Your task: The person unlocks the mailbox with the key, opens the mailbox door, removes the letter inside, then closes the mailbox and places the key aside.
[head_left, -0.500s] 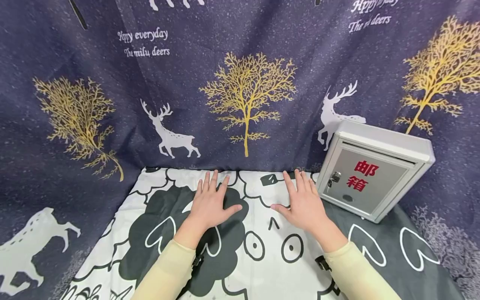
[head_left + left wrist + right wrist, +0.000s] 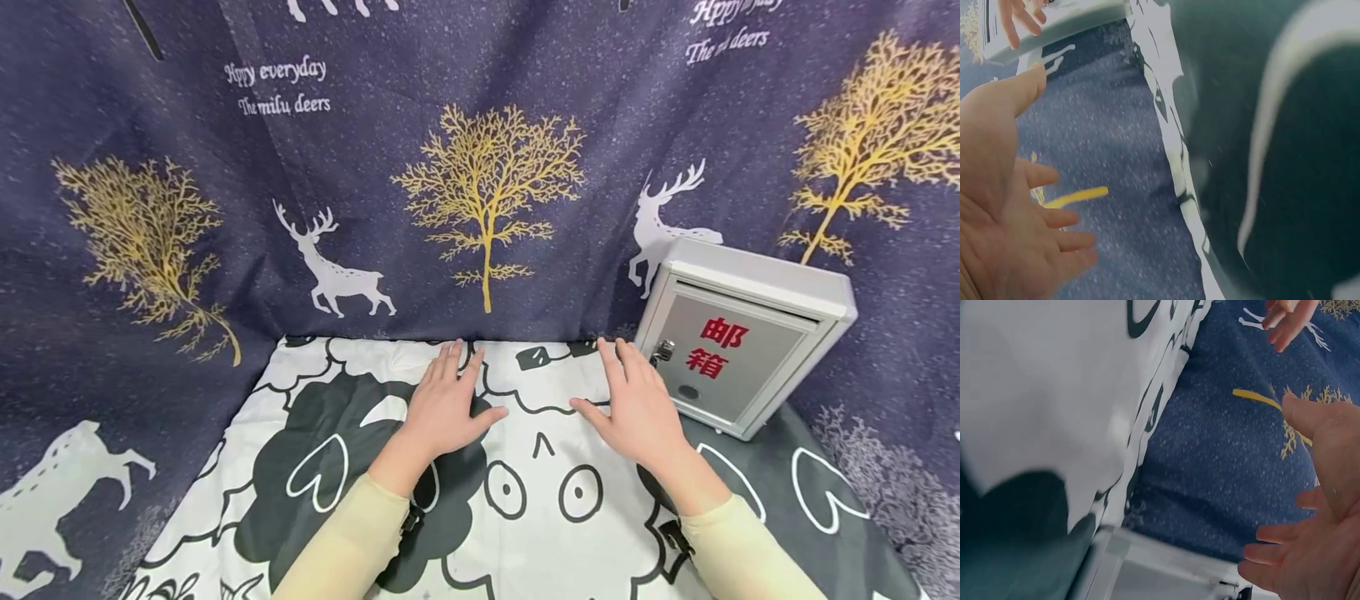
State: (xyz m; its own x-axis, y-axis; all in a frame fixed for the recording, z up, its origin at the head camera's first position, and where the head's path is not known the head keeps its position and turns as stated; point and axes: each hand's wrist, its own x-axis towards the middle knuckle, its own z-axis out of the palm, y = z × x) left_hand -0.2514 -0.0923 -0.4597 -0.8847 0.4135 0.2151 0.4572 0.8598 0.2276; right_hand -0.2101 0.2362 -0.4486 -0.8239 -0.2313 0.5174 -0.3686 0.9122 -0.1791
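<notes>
Both hands hover above a patterned cloth, fingers spread and holding nothing. The left hand (image 2: 446,408) is over the dark cloud-shaped print, its thumb pointing right. To its right, the right hand (image 2: 637,408) is held just left of a silver metal mailbox (image 2: 738,350) with red characters on its door. A small lock with a key (image 2: 663,352) sits on the door's left side, close to the right fingertips; whether they touch it I cannot tell. In the right wrist view, the mailbox (image 2: 1160,569) shows partly at the bottom, below the open right palm (image 2: 1329,544).
The black-and-white cloth (image 2: 540,550) covers the tabletop, printed with cartoon faces and hearts. Behind it hangs a dark blue curtain (image 2: 420,267) with golden trees and white deer. The mailbox stands at the back right, against the curtain.
Both hands have shifted to the right, the right one coming closer to the mailbox. The view has turned slightly, so the mailbox and curtain appear a little further left.
</notes>
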